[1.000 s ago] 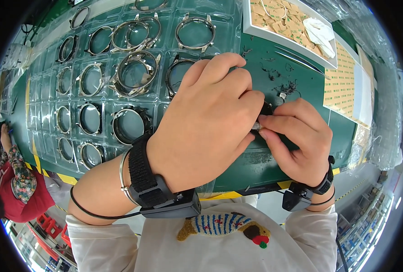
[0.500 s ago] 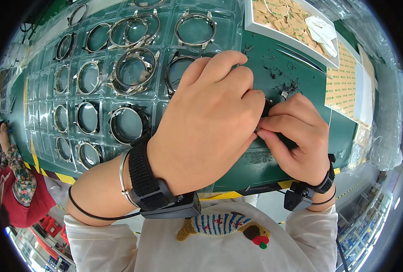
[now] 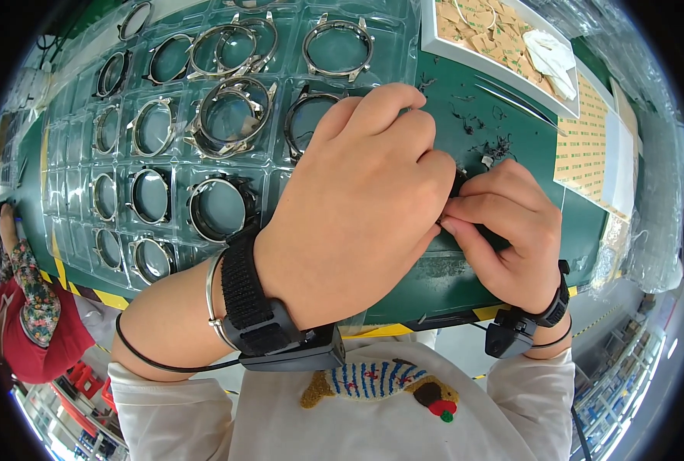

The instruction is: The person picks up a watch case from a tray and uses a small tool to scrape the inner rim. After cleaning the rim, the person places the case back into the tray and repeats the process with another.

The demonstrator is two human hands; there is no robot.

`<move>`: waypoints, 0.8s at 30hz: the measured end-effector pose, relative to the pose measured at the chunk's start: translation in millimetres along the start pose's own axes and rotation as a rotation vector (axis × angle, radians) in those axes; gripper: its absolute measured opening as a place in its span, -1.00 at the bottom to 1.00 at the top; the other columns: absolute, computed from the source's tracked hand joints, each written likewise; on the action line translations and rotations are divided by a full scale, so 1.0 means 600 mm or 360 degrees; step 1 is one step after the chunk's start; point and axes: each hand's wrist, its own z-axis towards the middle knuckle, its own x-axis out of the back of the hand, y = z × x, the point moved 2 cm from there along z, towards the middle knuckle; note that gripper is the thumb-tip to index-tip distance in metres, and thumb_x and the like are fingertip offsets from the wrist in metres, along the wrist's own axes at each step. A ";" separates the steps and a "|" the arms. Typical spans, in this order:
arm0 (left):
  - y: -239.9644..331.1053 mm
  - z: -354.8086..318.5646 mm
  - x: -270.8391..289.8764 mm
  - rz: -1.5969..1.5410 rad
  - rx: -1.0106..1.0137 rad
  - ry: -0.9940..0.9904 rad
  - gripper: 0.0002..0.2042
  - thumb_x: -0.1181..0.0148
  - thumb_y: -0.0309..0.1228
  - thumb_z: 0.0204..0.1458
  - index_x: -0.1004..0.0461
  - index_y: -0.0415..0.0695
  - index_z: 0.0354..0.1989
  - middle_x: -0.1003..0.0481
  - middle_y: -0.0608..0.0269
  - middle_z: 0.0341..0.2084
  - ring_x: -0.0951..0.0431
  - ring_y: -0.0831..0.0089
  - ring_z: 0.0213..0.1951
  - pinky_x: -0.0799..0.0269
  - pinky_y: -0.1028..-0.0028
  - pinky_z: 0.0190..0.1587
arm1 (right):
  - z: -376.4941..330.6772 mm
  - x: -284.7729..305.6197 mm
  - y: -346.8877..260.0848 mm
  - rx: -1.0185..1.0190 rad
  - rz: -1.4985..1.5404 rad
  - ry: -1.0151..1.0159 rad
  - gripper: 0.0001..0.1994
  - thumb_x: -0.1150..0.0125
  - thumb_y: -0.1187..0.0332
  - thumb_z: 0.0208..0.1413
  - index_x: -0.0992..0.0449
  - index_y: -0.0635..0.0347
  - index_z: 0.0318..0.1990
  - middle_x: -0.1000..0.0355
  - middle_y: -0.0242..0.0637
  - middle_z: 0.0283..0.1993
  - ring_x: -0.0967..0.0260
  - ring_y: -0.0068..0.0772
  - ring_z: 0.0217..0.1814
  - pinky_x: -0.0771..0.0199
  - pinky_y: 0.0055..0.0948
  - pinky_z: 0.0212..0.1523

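Left hand (image 3: 357,207) and right hand (image 3: 507,223) stay pressed together over green mat (image 3: 511,138), right of tray (image 3: 73,154) of metal rings (image 3: 230,115). Little change since earlier frames: same pinch held. Small dark part (image 3: 457,183) between fingertips, mostly hidden; fingers closed tight round it. Fine fitting work seemingly ongoing.

Premises: a factory assembly workstation. Evidence: a green-matted bench (image 3: 511,146) edged with yellow-and-black hazard tape (image 3: 88,288); a clear moulded plastic tray (image 3: 73,165) holding rows of identical metal watch cases (image 3: 217,207), one per cell; a white tray of small tan parts (image 3: 476,34); sheets of adhesive dots (image 3: 584,138); another seated worker (image 3: 27,323) nearby.
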 end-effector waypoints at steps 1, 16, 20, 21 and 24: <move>0.000 0.000 0.000 -0.0001 0.0001 0.0000 -0.54 -0.51 -0.46 -0.32 -0.61 -0.18 -0.11 -0.46 0.19 -0.25 -0.42 0.06 0.17 -0.36 0.13 0.14 | 0.000 0.000 0.000 0.0003 0.0013 -0.0004 -0.81 -0.46 0.57 -0.17 -0.64 0.22 -0.33 -0.50 -0.25 -0.33 -0.37 -0.18 -0.36 -0.40 -0.30 -0.33; -0.001 0.001 0.002 -0.0009 0.0004 -0.0012 -0.55 -0.51 -0.47 -0.32 -0.62 -0.18 -0.12 -0.45 0.17 -0.28 -0.43 0.05 0.17 -0.36 0.14 0.15 | -0.004 -0.007 -0.007 0.0087 -0.0096 0.0070 -0.81 -0.46 0.57 -0.15 -0.63 0.23 -0.31 -0.46 -0.25 -0.30 -0.37 -0.19 -0.35 -0.39 -0.31 -0.33; 0.000 0.001 0.004 0.0011 0.0000 -0.0002 -0.55 -0.51 -0.47 -0.31 -0.62 -0.18 -0.12 -0.45 0.17 -0.28 -0.43 0.05 0.17 -0.36 0.14 0.15 | -0.002 -0.008 -0.011 0.0098 -0.0107 0.0067 -0.81 -0.45 0.58 -0.14 -0.62 0.24 -0.31 -0.45 -0.25 -0.32 -0.36 -0.19 -0.34 -0.38 -0.29 -0.32; 0.000 0.001 0.003 0.0011 0.0001 -0.0001 -0.55 -0.51 -0.47 -0.31 -0.62 -0.18 -0.12 -0.45 0.17 -0.28 -0.43 0.05 0.17 -0.36 0.14 0.15 | -0.001 -0.009 -0.012 0.0101 -0.0116 0.0070 -0.81 -0.45 0.58 -0.14 -0.62 0.24 -0.30 -0.44 -0.25 -0.32 -0.35 -0.19 -0.34 -0.37 -0.29 -0.32; -0.002 0.000 0.003 -0.0008 0.0005 0.0000 -0.55 -0.51 -0.46 -0.30 -0.62 -0.18 -0.12 -0.45 0.18 -0.28 -0.43 0.05 0.17 -0.35 0.14 0.15 | -0.004 -0.012 -0.011 0.0080 -0.0101 0.0085 -0.80 -0.44 0.59 -0.14 -0.61 0.24 -0.31 -0.44 -0.25 -0.32 -0.35 -0.18 -0.34 -0.37 -0.28 -0.32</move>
